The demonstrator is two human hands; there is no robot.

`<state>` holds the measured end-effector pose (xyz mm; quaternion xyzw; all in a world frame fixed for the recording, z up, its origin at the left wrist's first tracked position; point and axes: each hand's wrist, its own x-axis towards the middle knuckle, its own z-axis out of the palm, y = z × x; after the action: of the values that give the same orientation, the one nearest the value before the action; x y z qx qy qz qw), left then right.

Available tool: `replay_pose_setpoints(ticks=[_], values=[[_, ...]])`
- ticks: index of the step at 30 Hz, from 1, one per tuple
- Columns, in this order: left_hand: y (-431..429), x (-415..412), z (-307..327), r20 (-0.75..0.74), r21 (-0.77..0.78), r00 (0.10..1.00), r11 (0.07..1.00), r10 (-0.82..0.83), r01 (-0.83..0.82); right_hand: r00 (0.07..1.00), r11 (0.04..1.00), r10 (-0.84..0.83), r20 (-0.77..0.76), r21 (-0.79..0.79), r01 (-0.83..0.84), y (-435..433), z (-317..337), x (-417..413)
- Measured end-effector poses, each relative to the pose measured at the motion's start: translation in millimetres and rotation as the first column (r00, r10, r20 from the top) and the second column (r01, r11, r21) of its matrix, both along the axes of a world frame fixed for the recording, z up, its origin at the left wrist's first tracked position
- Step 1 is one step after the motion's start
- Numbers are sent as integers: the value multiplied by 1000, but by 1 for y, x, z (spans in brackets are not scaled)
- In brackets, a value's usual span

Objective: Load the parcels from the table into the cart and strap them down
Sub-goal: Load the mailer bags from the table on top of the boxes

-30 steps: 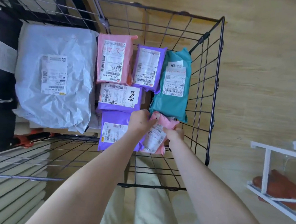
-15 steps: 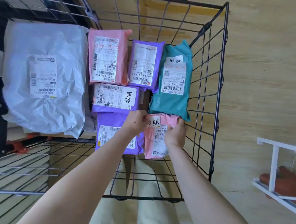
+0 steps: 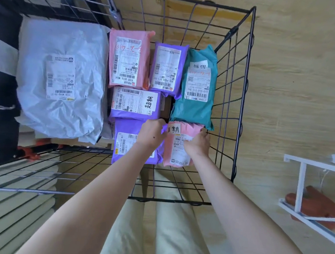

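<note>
While you seat the small pink plastic mailer parcel (image 3: 178,149) in the near right corner of the black wire cart (image 3: 241,104), your left hand (image 3: 152,134) and right hand (image 3: 198,143) grip its far end with curled fingers. Loading looks to be the step in hand; next, release it flat beside the teal plastic mailer (image 3: 193,110), then strap.

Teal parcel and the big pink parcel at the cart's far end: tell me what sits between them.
In the head view, a purple parcel lies label-up between the big pink parcel and the teal parcel, close against both.
</note>
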<state>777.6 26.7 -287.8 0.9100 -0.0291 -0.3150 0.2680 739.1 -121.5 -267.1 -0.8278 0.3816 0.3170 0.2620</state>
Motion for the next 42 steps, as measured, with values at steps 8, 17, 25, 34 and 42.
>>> replay_pose_setpoints(ticks=[8, 17, 25, 34, 42], values=[[22, -13, 78, 61, -15, 974, 976, 218, -217, 980, 973, 155, 126, 152, -174, 10, 85, 10], [47, -49, 199, 139, -116, 887, 897, 440, -427, 854, 861, 328, 404, 243, -446, 33, 201, 15], [89, -90, 296, 337, -106, 749, 813, 571, -572, 614, 649, 536, 580, 181, -739, 78, 282, 11], [119, -177, 362, 455, -201, 521, 653, 722, -730, 393, 397, 637, 664, 154, -905, 120, 338, -49], [133, -314, 395, 460, -287, 264, 423, 848, -860, 164, 149, 676, 718, 86, -985, 160, 379, -140]])
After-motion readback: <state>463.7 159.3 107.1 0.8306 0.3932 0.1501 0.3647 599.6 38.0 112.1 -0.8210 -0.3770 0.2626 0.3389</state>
